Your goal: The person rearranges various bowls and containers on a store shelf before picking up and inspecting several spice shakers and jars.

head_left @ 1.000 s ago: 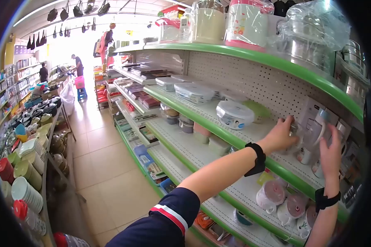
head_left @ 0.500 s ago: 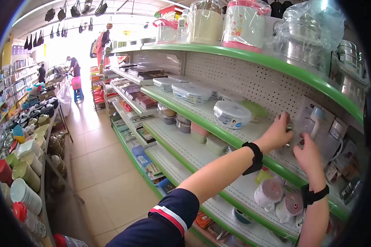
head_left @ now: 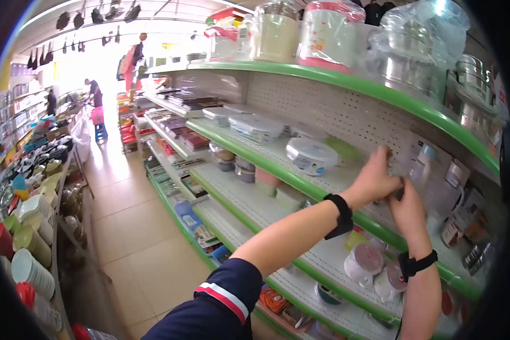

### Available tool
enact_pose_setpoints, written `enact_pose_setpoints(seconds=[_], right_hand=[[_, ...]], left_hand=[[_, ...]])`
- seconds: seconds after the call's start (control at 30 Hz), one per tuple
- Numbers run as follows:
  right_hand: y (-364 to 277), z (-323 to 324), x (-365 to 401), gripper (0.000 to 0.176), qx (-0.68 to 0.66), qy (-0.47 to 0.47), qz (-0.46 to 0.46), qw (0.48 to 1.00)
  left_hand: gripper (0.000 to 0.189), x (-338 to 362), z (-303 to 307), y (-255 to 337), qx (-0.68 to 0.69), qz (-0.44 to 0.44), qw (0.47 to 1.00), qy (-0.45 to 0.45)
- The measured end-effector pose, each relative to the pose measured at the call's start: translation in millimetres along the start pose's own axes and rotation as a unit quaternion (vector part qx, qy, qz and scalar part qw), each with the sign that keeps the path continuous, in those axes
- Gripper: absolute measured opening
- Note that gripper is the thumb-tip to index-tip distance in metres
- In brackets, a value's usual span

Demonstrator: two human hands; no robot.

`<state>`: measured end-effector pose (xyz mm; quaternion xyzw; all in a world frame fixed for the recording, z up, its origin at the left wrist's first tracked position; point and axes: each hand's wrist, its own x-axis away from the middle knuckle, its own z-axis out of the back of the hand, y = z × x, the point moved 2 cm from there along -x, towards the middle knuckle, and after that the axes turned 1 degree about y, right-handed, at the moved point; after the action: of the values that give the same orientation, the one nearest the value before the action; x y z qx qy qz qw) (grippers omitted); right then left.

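Observation:
Both of my hands are together over the right part of a green-edged shelf (head_left: 249,146). My left hand (head_left: 377,178) has its fingers curled round something small, mostly hidden behind them. Touching it from the right is my right hand (head_left: 405,204), its fingers bent towards the same spot. Just behind and to the right stands a clear bottle with a pale blue cap (head_left: 428,152), beside a clear jug (head_left: 452,173). Left of my hands sit a round lidded glass container (head_left: 311,156) and a green item (head_left: 343,148).
Overhead, the upper shelf's green edge (head_left: 300,70) holds wrapped canisters and steel pots (head_left: 408,65). Lidded mugs (head_left: 364,262) sit on a lower shelf. An aisle floor (head_left: 144,226) runs at left, beside a rack of plastic jugs (head_left: 33,235). A person (head_left: 95,93) stands far down the aisle.
My right hand has moved left and up to meet my left hand, closing the gap between them. The view has shifted slightly, so the shelves appear further left.

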<state>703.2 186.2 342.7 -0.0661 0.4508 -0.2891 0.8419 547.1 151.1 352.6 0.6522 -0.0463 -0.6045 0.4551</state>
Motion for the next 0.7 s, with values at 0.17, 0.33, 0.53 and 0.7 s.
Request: enact_pose_setpoints(seconds=[0.17, 0.33, 0.53, 0.7], right_hand=[[9, 9, 9, 0.061, -0.109, -0.026, -0.037, 0.993], [9, 18, 14, 0.051, -0.143, 0.001, -0.063, 0.988], [11, 18, 13, 0.035, -0.115, 0.057, -0.029, 0.991], [10, 26, 13, 0.018, -0.060, 0.054, -0.009, 0.997]], left_hand=[[0.078, -6, 18, -11, 0.063, 0.079, 0.995, 0.011], [0.063, -10, 34, -33, 0.261, 0.124, 0.957, 0.035], [0.059, -10, 43, -34, 0.277, 0.122, 0.953, -0.015], [0.065, -11, 46, -31, 0.169, 0.107, 0.979, -0.047]])
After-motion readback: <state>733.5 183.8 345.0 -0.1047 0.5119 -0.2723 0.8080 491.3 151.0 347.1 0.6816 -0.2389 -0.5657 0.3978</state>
